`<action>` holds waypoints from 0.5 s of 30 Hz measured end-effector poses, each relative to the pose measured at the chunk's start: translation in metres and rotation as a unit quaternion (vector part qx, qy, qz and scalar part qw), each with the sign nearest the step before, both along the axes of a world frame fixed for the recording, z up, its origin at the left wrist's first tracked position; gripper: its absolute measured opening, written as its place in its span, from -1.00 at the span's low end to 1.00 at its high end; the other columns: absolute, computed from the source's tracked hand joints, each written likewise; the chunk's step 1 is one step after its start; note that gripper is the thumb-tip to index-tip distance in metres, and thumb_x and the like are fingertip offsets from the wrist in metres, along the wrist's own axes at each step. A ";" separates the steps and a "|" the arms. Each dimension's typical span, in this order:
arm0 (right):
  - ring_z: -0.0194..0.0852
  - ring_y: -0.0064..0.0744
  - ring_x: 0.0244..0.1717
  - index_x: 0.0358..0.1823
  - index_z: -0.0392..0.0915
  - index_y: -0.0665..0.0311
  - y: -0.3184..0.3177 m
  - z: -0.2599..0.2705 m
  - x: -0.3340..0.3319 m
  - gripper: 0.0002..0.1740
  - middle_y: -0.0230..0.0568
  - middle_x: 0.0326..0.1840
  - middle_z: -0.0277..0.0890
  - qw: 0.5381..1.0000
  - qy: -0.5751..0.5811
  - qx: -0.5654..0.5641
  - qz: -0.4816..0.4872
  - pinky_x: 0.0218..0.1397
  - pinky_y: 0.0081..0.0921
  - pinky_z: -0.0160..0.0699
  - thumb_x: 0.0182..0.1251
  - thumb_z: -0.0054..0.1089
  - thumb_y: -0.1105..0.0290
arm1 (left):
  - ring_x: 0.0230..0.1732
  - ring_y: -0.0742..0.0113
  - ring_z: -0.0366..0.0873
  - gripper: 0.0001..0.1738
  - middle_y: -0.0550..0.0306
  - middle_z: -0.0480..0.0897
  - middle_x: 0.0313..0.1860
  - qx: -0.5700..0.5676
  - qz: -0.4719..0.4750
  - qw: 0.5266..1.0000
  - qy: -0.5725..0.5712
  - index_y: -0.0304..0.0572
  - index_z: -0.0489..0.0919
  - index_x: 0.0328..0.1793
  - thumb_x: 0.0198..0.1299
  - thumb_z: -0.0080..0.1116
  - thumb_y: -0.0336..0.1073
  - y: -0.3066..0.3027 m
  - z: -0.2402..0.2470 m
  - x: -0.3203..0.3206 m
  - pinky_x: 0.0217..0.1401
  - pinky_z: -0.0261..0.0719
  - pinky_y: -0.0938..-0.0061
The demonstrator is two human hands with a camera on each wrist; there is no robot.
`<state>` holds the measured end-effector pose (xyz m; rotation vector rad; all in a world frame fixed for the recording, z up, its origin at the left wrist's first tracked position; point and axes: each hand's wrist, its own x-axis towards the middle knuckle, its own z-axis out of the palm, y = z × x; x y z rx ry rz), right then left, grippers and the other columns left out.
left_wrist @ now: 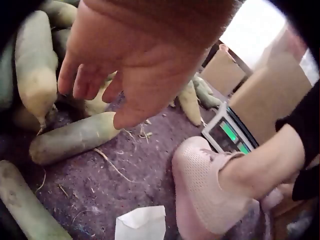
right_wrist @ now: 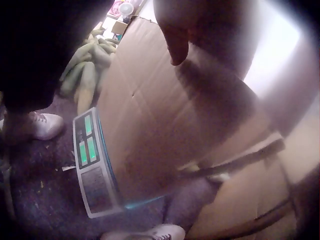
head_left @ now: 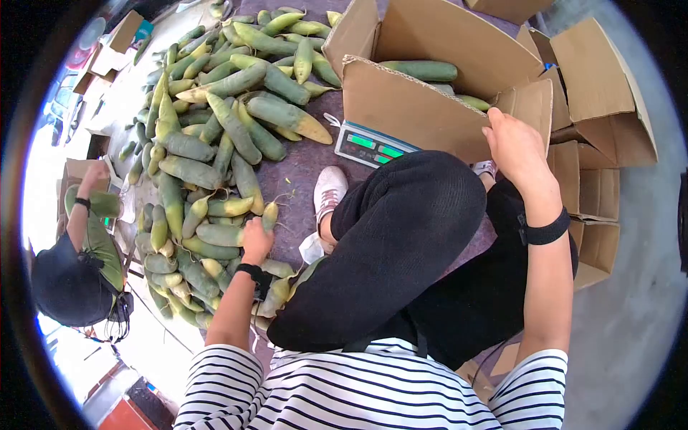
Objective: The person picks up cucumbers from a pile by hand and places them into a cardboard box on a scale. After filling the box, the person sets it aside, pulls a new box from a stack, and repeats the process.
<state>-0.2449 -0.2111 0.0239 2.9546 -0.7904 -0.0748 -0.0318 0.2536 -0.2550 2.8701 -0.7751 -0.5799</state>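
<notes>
My left hand (head_left: 256, 242) is over the near edge of a heap of green radishes (head_left: 233, 129). In the left wrist view the fingers of this hand (left_wrist: 132, 65) hang loosely bent, and the thumb tip is at the pale end of a radish (left_wrist: 75, 137) lying on the floor cloth. My right hand (head_left: 517, 147) grips the top edge of a cardboard box (head_left: 423, 107), with its thumb on the outer face in the right wrist view. The box stands on a digital scale (head_left: 364, 146) with lit green displays and has a few radishes (head_left: 423, 70) inside.
More open boxes (head_left: 598, 79) stand at the right. Another person in a dark cap (head_left: 68, 283) works at the far left by a second box. My bent leg (head_left: 401, 244) lies between my hands, with a shoe (head_left: 330, 192) beside the scale. White paper (left_wrist: 141, 224) lies near the shoe.
</notes>
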 end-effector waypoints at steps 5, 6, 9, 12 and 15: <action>0.59 0.03 -0.20 -0.22 0.43 0.34 0.002 0.001 0.003 -0.81 0.04 -0.31 0.57 1.000 0.016 -0.006 -0.013 -0.12 -0.14 0.54 0.29 0.06 0.34 | 0.07 -0.25 0.45 -0.45 -0.40 0.51 0.00 0.020 0.093 0.989 0.112 -0.42 0.36 0.02 -0.08 0.26 -0.29 0.006 -0.037 0.020 0.12 0.47 0.13; 0.59 0.03 -0.20 -0.23 0.43 0.34 0.002 0.001 0.003 -0.81 0.04 -0.31 0.57 1.000 0.015 -0.009 -0.013 -0.12 -0.14 0.54 0.29 0.07 0.34 | 0.08 -0.24 0.45 -0.44 -0.38 0.50 0.01 0.043 0.093 0.988 0.118 -0.41 0.38 0.03 -0.07 0.29 -0.25 0.005 -0.039 0.018 0.12 0.47 0.13; 0.59 0.02 -0.21 -0.24 0.43 0.34 0.002 0.002 0.005 -0.81 0.03 -0.32 0.57 1.000 0.019 -0.012 -0.011 -0.13 -0.14 0.55 0.28 0.07 0.33 | 0.06 -0.21 0.47 -0.42 -0.32 0.50 0.01 0.071 0.070 0.992 0.077 -0.38 0.38 0.04 -0.07 0.33 -0.23 0.002 -0.040 0.008 0.09 0.50 0.13; 0.59 0.02 -0.23 -0.25 0.42 0.33 0.001 0.001 0.005 -0.81 0.03 -0.33 0.57 1.000 0.016 -0.017 -0.006 -0.15 -0.14 0.55 0.28 0.08 0.33 | 0.03 -0.19 0.49 -0.40 -0.26 0.48 0.00 0.107 0.051 0.992 0.034 -0.34 0.38 0.05 -0.11 0.35 -0.24 -0.011 -0.031 -0.007 0.07 0.52 0.13; 0.59 0.02 -0.24 -0.26 0.42 0.33 0.001 0.000 0.005 -0.81 0.02 -0.34 0.57 1.000 0.009 -0.023 -0.003 -0.18 -0.13 0.55 0.27 0.09 0.33 | 0.03 -0.19 0.50 -0.39 -0.24 0.49 0.00 0.135 0.052 0.989 0.021 -0.31 0.39 0.05 -0.13 0.37 -0.22 -0.020 -0.029 -0.019 0.07 0.52 0.14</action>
